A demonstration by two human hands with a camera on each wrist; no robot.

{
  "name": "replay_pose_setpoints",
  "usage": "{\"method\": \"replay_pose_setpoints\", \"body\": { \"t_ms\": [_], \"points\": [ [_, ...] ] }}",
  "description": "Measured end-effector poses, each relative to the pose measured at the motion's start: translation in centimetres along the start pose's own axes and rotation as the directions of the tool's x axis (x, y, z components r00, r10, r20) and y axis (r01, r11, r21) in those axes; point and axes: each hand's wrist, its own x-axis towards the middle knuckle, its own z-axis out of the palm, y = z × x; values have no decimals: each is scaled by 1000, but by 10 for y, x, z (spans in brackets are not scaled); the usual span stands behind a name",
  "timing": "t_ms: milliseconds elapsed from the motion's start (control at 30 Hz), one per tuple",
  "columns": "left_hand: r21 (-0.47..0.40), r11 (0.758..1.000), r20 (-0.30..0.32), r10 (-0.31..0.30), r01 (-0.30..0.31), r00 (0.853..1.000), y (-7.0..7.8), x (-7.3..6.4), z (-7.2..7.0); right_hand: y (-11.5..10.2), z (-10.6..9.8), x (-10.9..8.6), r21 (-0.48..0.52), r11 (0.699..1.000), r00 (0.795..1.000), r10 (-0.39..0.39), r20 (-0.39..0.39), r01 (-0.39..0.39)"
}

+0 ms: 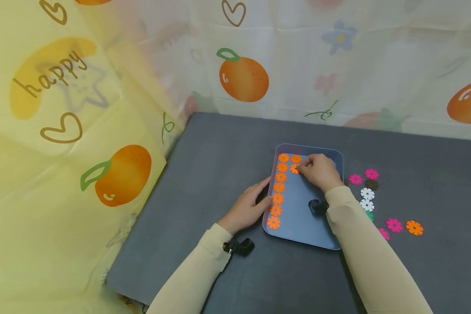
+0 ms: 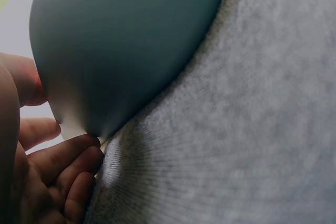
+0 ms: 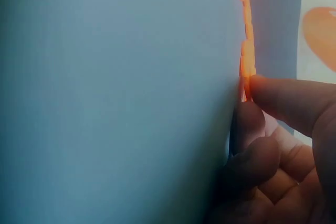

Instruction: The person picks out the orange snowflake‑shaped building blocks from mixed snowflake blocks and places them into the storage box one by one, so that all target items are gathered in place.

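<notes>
A shallow blue-grey tray lies on the table. My left hand holds its left side, thumb over the rim and fingers against the outer wall; in the left wrist view, curled fingers touch the tray's lower edge. Inside, a column of orange notched plastic discs runs along the left wall, with another orange disc starting a second column. Just below that one, my right hand pinches an orange notched disc between thumb and finger, low over the tray floor.
Right of the tray lie loose notched discs: pink, brown, white, green and orange. My right forearm covers part of them. A printed curtain hangs behind the dark grey table.
</notes>
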Motion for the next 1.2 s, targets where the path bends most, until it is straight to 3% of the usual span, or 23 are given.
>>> {"method": "replay_pose_setpoints", "body": {
  "t_ms": [467,767,1000,1200],
  "points": [
    [9,1000,-20,10,-10,1000,-3,0,-1,-3,5,2,-37,999,1000,1,-26,-2],
    [4,1000,-19,6,-5,1000,-3,1,1,-4,3,0,19,999,1000,27,7,-27],
    [-7,1000,-11,-6,6,1000,0,1,1,-12,-8,-14,76,997,1000,-2,9,1],
    [-7,1000,-8,-9,9,1000,0,0,1,-16,-24,-36,78,996,999,-48,-8,48]
  ]
}}
